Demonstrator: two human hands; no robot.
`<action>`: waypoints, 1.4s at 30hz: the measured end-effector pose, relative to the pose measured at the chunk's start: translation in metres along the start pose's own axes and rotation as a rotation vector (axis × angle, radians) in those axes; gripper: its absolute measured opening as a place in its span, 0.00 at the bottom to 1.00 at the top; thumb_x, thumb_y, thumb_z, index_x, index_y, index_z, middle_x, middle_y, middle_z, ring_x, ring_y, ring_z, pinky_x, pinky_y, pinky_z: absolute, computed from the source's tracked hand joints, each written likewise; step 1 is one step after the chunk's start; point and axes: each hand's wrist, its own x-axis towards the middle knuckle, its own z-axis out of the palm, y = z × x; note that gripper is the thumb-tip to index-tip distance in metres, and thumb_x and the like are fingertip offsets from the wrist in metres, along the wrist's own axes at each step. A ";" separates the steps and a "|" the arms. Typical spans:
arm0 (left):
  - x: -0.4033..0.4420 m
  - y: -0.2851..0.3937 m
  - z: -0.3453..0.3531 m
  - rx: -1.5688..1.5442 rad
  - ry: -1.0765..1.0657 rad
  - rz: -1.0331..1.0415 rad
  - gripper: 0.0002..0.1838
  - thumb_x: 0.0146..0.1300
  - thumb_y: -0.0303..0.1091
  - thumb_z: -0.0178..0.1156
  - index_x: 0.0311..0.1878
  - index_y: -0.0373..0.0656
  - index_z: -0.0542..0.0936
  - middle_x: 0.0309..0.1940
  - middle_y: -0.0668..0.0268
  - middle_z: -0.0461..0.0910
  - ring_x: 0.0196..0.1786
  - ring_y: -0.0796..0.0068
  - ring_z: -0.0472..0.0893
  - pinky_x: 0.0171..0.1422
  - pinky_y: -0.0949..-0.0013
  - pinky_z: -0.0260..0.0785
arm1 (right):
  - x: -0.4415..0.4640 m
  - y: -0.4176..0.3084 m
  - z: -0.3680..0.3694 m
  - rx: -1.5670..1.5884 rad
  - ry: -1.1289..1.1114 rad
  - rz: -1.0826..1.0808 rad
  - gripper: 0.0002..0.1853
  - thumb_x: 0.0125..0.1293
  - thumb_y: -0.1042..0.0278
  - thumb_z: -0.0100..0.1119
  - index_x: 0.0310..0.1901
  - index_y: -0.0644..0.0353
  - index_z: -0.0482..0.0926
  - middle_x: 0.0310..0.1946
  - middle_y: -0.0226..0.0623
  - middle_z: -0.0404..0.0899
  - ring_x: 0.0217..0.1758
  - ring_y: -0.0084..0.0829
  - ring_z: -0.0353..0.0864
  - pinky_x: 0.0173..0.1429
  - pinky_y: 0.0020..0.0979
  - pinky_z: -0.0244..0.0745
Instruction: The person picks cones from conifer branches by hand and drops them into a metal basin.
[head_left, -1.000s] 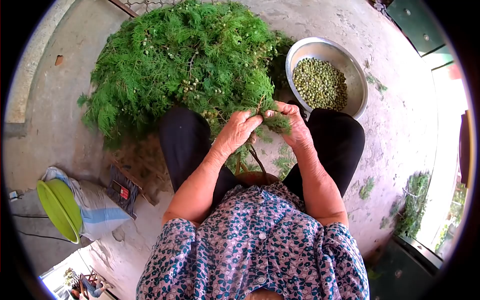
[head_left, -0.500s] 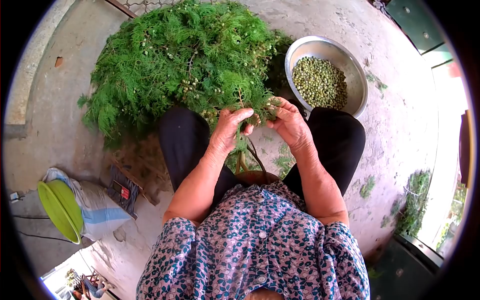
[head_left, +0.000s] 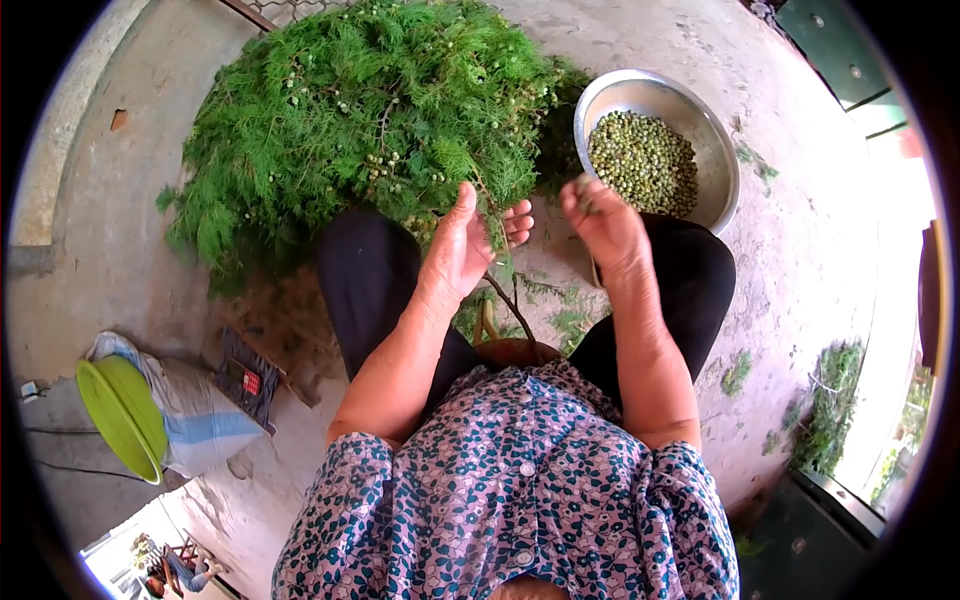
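Observation:
A heap of feathery green conifer branches (head_left: 350, 130) dotted with small pale-green cones lies in front of me. My left hand (head_left: 462, 245) is at its near edge, thumb raised and fingers apart, with a leafy sprig (head_left: 495, 215) lying across the palm. Close to the metal basin (head_left: 715, 150), my right hand (head_left: 608, 228) is closed, its fingertips slightly blurred, with some small green cones (head_left: 583, 196) showing between them. Many loose green cones (head_left: 645, 160) lie in the basin.
Below my hands, stems stand in a brown round container (head_left: 515, 353) between my knees. At left are a lime-green basin (head_left: 120, 420), a pale sack (head_left: 205, 415) and a dark cloth with a red item (head_left: 243, 377). Cut greenery (head_left: 830, 400) lies on the floor at right.
The hands have come apart. My right hand has moved right toward the metal basin with small green cones. My left hand's fingers have opened, the sprig still across the palm.

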 end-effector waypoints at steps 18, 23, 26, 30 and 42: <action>0.007 0.004 -0.015 0.010 -0.034 0.029 0.47 0.51 0.68 0.49 0.60 0.33 0.61 0.53 0.46 0.69 0.54 0.54 0.72 0.60 0.56 0.63 | -0.046 0.063 -0.015 -1.939 -0.314 0.151 0.35 0.48 0.63 0.64 0.59 0.64 0.64 0.45 0.49 0.76 0.47 0.42 0.77 0.49 0.36 0.72; 0.010 0.002 -0.019 0.025 -0.041 0.030 0.42 0.54 0.65 0.50 0.60 0.37 0.62 0.51 0.47 0.71 0.52 0.55 0.73 0.58 0.57 0.65 | -0.041 0.103 -0.060 -1.256 -0.107 0.611 0.32 0.53 0.55 0.61 0.57 0.65 0.65 0.35 0.44 0.78 0.34 0.33 0.78 0.35 0.32 0.73; 0.006 0.002 -0.020 0.382 0.214 0.055 0.37 0.57 0.59 0.53 0.57 0.34 0.66 0.47 0.50 0.75 0.48 0.61 0.77 0.52 0.63 0.68 | -0.041 0.116 -0.061 -1.070 0.052 0.504 0.26 0.56 0.53 0.57 0.50 0.65 0.71 0.30 0.41 0.78 0.26 0.28 0.75 0.28 0.28 0.69; 0.003 0.014 -0.034 0.355 0.438 0.307 0.28 0.61 0.51 0.54 0.51 0.33 0.69 0.41 0.53 0.78 0.42 0.64 0.79 0.46 0.65 0.71 | -0.036 0.111 -0.056 -1.284 0.266 0.208 0.18 0.60 0.55 0.53 0.31 0.66 0.78 0.19 0.37 0.77 0.17 0.24 0.71 0.21 0.27 0.65; 0.000 0.024 -0.066 0.108 0.763 0.473 0.11 0.62 0.35 0.55 0.41 0.38 0.73 0.30 0.62 0.77 0.30 0.72 0.77 0.35 0.73 0.70 | -0.027 0.068 -0.028 -1.125 0.165 0.012 0.17 0.62 0.60 0.54 0.28 0.68 0.79 0.14 0.32 0.75 0.13 0.18 0.67 0.17 0.23 0.62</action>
